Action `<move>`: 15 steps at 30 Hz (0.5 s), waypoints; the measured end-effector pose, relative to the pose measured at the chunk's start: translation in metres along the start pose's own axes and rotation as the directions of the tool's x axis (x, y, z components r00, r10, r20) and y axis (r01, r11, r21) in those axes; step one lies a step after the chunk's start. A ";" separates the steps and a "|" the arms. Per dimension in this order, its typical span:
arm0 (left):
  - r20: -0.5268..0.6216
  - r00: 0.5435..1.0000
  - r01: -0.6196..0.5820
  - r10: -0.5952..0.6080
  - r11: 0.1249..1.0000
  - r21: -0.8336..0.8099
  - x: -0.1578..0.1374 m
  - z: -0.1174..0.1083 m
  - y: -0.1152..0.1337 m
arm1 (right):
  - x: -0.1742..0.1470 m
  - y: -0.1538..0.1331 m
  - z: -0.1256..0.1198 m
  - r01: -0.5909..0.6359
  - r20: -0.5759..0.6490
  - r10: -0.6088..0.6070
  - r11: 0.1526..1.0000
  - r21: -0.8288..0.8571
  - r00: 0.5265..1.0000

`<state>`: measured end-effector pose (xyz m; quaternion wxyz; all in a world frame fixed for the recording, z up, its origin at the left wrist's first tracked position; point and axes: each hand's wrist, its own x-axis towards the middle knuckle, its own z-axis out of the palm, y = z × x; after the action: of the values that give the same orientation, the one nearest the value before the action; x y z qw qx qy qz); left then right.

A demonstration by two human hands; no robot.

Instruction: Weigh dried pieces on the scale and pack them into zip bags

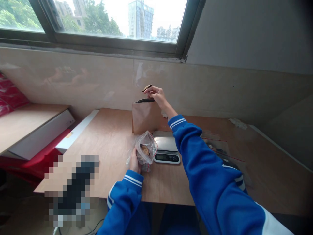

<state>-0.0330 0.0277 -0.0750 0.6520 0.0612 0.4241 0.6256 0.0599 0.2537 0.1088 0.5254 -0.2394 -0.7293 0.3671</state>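
Note:
My right hand (156,95) is raised over the open top of a brown paper bag (146,119). Pinched in its fingertips is a thin dried slice (147,87), tan with a dark edge; its exact kind I cannot make out. The paper bag stands upright near the wall and shows a dark inside. My left hand (134,161) is closed around the side of a clear zip bag (152,147), whose mouth gapes upward. Brown dried pieces (144,149) lie inside it. Just right of the zip bag sits a kitchen scale (166,158) with a bare metal plate.
Partly behind my right sleeve, clear bags (217,145) with dark contents lie on the wooden table (112,143). A blurred dark object (78,186) is at the table's left front corner. The tiled wall (105,78) and window frame (117,44) bound the back.

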 end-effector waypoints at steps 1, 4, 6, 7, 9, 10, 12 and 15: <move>-0.003 1.000 0.001 -0.001 1.000 -0.002 0.000 0.000 0.000 | -0.001 -0.001 0.000 -0.018 -0.006 0.018 1.000 0.007 1.000; -0.004 1.000 -0.028 0.028 1.000 0.001 0.000 0.000 0.000 | -0.005 -0.001 0.000 -0.034 0.003 0.034 0.999 0.001 0.999; 0.001 0.999 -0.047 0.047 0.999 0.004 0.000 0.000 0.000 | -0.008 0.000 0.001 -0.028 0.028 0.028 0.999 -0.016 0.999; 0.006 0.999 -0.045 0.045 0.999 0.008 0.000 -0.001 0.000 | -0.009 0.001 0.001 -0.019 0.033 0.020 1.000 -0.022 0.999; 0.013 1.000 -0.024 0.024 1.000 0.019 0.000 -0.001 0.000 | -0.011 0.003 0.001 -0.003 0.011 0.003 1.000 -0.027 1.000; 0.016 1.000 -0.016 0.015 1.000 0.024 -0.001 -0.001 0.000 | -0.012 0.005 0.001 0.002 -0.017 -0.003 1.000 -0.029 1.000; 0.014 1.000 -0.008 0.008 1.000 0.027 -0.001 -0.001 0.000 | -0.013 0.006 0.001 0.005 -0.078 -0.009 0.999 -0.045 0.997; 0.012 1.000 -0.007 0.007 1.000 0.024 -0.002 0.000 0.001 | -0.016 0.007 0.001 0.015 -0.129 -0.034 0.990 -0.143 0.991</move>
<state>-0.0333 0.0259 -0.0733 0.6516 0.0740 0.4273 0.6224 0.0637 0.2458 0.0936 0.5582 -0.2908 -0.7205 0.2913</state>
